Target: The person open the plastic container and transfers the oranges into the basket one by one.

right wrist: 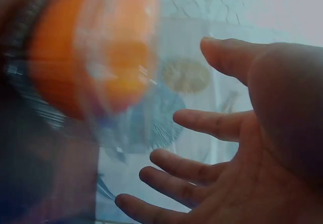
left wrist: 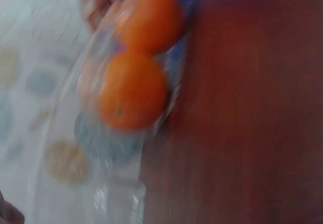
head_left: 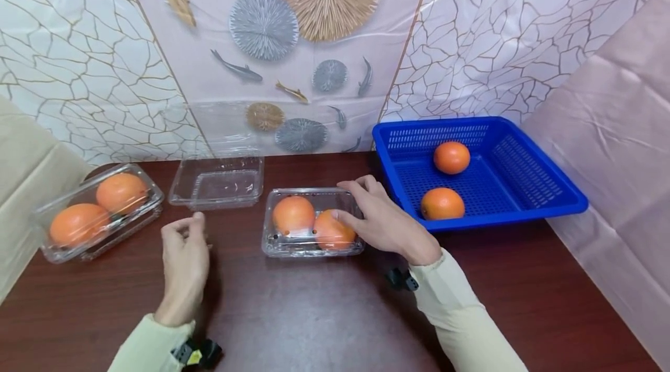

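A clear plastic clamshell box [head_left: 312,249] with two oranges [head_left: 293,215] in it lies mid-table, its lid down over the fruit. At its right end is my right hand [head_left: 384,218], thumb over the lid and fingers by the back corner. In the right wrist view those fingers [right wrist: 207,125] are spread and relaxed, with the blurred box beyond them. My left hand [head_left: 184,261] hovers over the table left of the box, fingers loosely bent and holding nothing. Behind it stands an empty clear clamshell box [head_left: 227,186] with its lid raised against the wall.
At the far left sits another clear box [head_left: 94,250] with two oranges [head_left: 78,225] under its lid. A blue perforated basket [head_left: 502,177] at the back right holds two loose oranges [head_left: 451,157]. The patterned wall covering [head_left: 324,99] rises right behind the table [head_left: 293,314].
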`<state>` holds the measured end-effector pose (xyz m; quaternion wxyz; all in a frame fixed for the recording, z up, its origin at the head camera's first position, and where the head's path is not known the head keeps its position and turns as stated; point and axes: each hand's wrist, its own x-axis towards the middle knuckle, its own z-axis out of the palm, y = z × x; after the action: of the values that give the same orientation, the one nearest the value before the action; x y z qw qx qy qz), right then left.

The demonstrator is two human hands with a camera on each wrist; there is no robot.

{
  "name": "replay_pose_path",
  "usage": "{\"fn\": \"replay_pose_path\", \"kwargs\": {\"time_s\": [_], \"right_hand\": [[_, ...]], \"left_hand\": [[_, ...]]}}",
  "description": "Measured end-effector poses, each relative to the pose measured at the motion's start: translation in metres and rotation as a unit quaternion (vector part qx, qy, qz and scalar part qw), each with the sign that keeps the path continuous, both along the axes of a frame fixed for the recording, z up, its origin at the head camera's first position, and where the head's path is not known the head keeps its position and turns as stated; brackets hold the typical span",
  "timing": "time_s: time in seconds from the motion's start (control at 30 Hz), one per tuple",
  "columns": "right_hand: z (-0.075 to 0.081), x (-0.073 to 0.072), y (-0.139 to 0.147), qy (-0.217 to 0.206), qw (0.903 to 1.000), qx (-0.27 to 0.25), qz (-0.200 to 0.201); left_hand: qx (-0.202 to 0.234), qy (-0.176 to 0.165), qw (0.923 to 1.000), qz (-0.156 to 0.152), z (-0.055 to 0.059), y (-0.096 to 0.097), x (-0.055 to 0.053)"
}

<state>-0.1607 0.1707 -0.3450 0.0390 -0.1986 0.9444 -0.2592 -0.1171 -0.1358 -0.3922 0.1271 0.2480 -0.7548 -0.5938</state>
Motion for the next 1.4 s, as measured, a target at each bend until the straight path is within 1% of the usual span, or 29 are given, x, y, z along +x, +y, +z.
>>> {"fn": "replay_pose_path", "kwargs": {"time_s": [0.07,0.1,0.13,0.2,0.3,0.37,0.4,0.47,0.53,0.6,0.8,0.93,1.1,1.17,1.3,1.4], "right_hand": [[-0.004,0.006,0.001,0.005,0.9999,-0.002,0.009],[-0.007,0.009,0.001,0.007,0.9999,-0.003,0.013],[-0.009,0.011,0.001,0.009,0.9998,-0.004,0.016],[-0.015,0.017,0.001,0.020,0.9996,-0.005,0.019],[-0.022,0.023,0.001,0.038,0.9989,-0.016,0.024],[-0.025,0.025,0.001,0.045,0.9982,-0.032,0.023],[-0.027,0.026,0.002,0.047,0.9979,-0.039,0.021],[-0.030,0.028,0.004,0.043,0.9978,-0.049,0.013],[-0.032,0.029,0.005,0.040,0.9976,-0.056,0.005],[-0.033,0.028,0.006,0.044,0.9974,-0.057,-0.001],[-0.032,0.023,0.007,0.041,0.9963,-0.074,-0.012],[-0.033,0.022,0.005,0.033,0.9955,-0.085,-0.023],[-0.028,0.021,0.006,0.015,0.9949,-0.092,-0.040],[-0.028,0.021,0.007,0.007,0.9943,-0.096,-0.046],[-0.027,0.022,0.006,-0.008,0.9928,-0.105,-0.058],[-0.026,0.024,0.004,-0.009,0.9919,-0.104,-0.072]], "left_hand": [[-0.065,0.020,0.9973,-0.027,0.005,0.012,0.010],[-0.089,0.027,0.9946,-0.046,0.008,0.018,0.015],[-0.099,0.037,0.9918,-0.073,0.012,0.023,0.018],[-0.102,0.044,0.9855,-0.128,0.018,0.031,0.021],[-0.084,0.024,0.9755,-0.202,0.025,0.039,0.021],[-0.082,0.006,0.9687,-0.234,0.027,0.044,0.020],[-0.083,0.000,0.9658,-0.246,0.026,0.047,0.019],[-0.086,-0.003,0.9608,-0.263,0.024,0.051,0.017],[-0.095,0.001,0.9569,-0.274,0.022,0.055,0.016],[-0.098,0.007,0.9546,-0.281,0.021,0.056,0.016],[-0.091,0.007,0.9502,-0.298,0.020,0.051,0.014],[-0.102,0.016,0.9489,-0.298,0.016,0.050,0.011],[-0.093,0.017,0.9521,-0.291,0.014,0.051,0.009],[-0.084,0.012,0.9535,-0.289,0.013,0.051,0.008],[-0.071,-0.013,0.9557,-0.285,0.011,0.049,0.007],[-0.062,-0.034,0.9573,-0.280,0.011,0.047,0.004]]}}
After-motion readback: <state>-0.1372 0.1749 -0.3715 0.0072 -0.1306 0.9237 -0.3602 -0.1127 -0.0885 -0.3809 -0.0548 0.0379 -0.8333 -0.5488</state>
